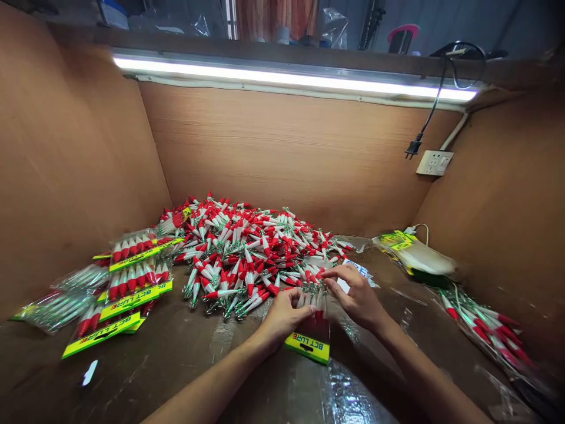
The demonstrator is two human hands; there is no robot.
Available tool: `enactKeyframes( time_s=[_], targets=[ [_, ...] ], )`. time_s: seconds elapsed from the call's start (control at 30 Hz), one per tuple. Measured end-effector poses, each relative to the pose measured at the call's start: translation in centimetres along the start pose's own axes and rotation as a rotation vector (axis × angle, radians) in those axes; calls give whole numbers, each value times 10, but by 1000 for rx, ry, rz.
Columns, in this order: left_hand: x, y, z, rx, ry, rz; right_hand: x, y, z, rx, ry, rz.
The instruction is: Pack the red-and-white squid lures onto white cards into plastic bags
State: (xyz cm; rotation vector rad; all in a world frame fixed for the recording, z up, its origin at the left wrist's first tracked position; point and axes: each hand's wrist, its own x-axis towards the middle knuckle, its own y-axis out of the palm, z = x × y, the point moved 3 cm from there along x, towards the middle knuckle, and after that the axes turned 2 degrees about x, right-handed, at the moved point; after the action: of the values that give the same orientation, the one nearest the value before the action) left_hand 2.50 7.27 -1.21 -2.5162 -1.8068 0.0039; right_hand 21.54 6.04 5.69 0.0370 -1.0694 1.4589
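Note:
My left hand is closed on a clear lure packet, thumb across its front. Its yellow "BCT LURE" header card points toward me and reads upside down. Several red-and-white fishing lures sit inside, their green-tinged hook ends at the far end. At that far end is my right hand, thumb and forefinger brought together close to the packet's edge. Whatever lies between those fingertips is too small to make out. Just beyond both hands rises a big heap of loose red-and-white lures.
Filled lure packets are stacked at left, near a small white scrap. At right lie flat bags with yellow cards and a bundle of lures. A black plug hangs beside a wall socket.

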Motion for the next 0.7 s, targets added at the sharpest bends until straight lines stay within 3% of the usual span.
enactKeyframes(
  time_s=[0.23, 0.37, 0.7],
  targets=[
    [-4, 2, 2, -41, -21, 81, 1, 2, 0, 131, 86, 103],
    [-4, 2, 4, -21, -44, 65, 0, 1, -3, 189, 114, 159],
    [-4, 0, 4, -31, -80, 43, -1, 3, -5, 144, 24, 196]
  ],
)
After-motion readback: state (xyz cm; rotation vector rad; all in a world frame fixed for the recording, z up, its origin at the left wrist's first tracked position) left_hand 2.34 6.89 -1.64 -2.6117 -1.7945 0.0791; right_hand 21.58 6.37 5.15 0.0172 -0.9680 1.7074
